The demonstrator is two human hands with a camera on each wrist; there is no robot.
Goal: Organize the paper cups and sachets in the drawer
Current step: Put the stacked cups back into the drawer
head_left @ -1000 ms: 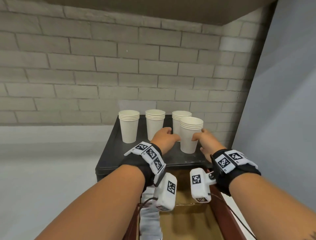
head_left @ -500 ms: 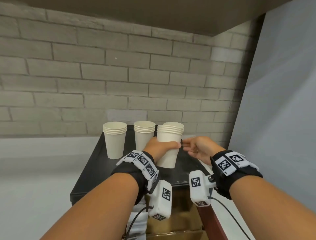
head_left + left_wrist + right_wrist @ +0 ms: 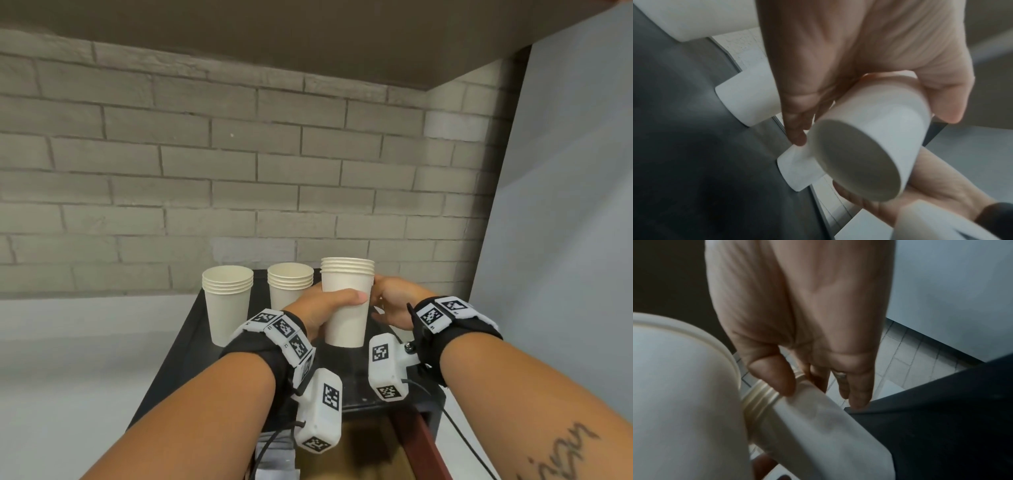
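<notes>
Stacks of white paper cups stand on a black table top [image 3: 191, 346]. My left hand [image 3: 329, 305] grips one stack [image 3: 346, 325] around its middle, upright and raised off the table; its underside [image 3: 859, 162] shows in the left wrist view. Two more stacks [image 3: 227, 305] [image 3: 290, 284] stand to the left. My right hand [image 3: 387, 301] reaches behind the held stack. There its thumb and fingers hold a fourth stack [image 3: 818, 426] just below its rims, at the table's right edge. No sachets are in view.
Below the table's front edge an open drawer [image 3: 370, 445] shows a wooden bottom and a red-brown side wall [image 3: 424, 445]. A brick wall [image 3: 239, 171] stands right behind the cups. A pale panel [image 3: 565, 205] closes off the right side.
The stack passed from my right hand to my left, which raised it. My right hand moved behind it onto the rear right stack. The head view tilted upward.
</notes>
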